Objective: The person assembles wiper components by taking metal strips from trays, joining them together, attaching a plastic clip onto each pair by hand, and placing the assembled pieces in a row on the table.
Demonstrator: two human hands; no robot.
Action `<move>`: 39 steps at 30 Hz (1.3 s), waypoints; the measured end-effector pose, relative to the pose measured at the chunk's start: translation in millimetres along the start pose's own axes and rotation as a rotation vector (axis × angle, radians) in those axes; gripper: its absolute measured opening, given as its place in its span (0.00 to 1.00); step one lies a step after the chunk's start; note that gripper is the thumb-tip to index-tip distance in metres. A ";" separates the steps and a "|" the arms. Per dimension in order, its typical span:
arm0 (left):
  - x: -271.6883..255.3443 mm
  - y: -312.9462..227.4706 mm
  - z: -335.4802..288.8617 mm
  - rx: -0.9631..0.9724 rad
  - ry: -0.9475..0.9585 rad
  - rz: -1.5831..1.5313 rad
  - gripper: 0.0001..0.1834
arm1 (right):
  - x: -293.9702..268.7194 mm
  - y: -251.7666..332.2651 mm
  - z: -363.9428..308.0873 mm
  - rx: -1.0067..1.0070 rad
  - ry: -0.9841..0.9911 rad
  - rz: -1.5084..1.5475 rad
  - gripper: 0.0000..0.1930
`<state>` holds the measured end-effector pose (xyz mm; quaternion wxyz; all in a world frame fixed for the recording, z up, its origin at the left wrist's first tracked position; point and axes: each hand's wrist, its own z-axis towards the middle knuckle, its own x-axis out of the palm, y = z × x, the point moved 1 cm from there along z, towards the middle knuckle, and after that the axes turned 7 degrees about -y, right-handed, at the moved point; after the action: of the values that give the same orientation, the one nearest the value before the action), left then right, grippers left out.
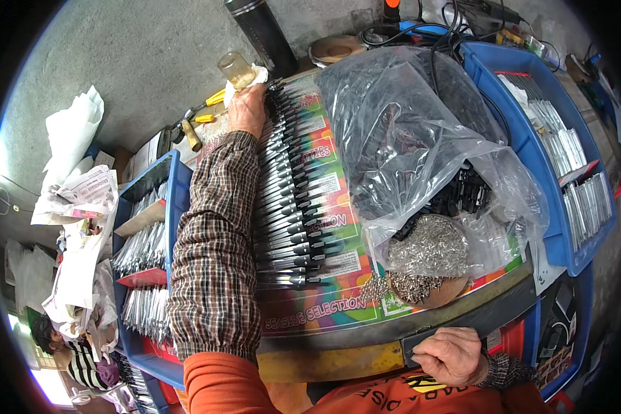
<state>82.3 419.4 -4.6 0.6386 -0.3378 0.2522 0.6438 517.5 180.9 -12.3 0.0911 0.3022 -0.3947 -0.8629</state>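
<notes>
My left hand [246, 110] reaches to the far end of a long row of silver-and-black pens [283, 207] lying side by side on the table. It is beside a small upturned glass jar [235, 69] and a crumpled white paper [257, 77]; its fingertips are hidden behind the hand. Curled at the table's front edge is my right hand [452, 355], its fingers folded in so that anything inside cannot be seen. Ahead of it a heap of small silver metal parts [428, 248] lies by a round wooden dish [448, 293], partly under clear plastic.
A large clear plastic bag [400, 131] with black parts covers the middle right. Blue crates [179, 186] of pens flank the table, another blue crate [486, 76] at right. A black flask [262, 34] and yellow-handled tools [205, 119] stand or lie at the back. Another person [83, 359] is at far left.
</notes>
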 end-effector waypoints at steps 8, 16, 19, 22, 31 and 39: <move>-0.6 2.3 0.4 0.033 -0.013 0.015 0.12 | 1.0 0.9 0.1 0.004 -0.010 -0.016 0.12; -22.7 -10.0 -3.7 0.157 -0.101 0.001 0.10 | 0.6 4.3 -1.5 -0.002 -0.029 -0.021 0.11; -40.3 -19.0 -12.0 0.096 0.015 0.019 0.11 | 1.8 -1.7 -1.1 -0.005 -0.026 0.003 0.11; -70.8 -19.1 -20.3 0.157 0.037 0.050 0.13 | 2.8 3.4 0.7 0.004 -0.022 0.009 0.10; -176.9 -37.1 -69.7 0.328 0.079 0.161 0.06 | 2.2 6.2 -1.6 0.088 -0.072 -0.047 0.08; -280.0 -20.2 -164.1 0.235 0.024 0.289 0.03 | 8.9 3.7 -6.8 0.110 -0.131 -0.005 0.06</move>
<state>108.6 113.9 103.8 0.5714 -0.2289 0.3793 0.6909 514.1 170.7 -16.9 0.0460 0.2506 -0.4457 -0.8582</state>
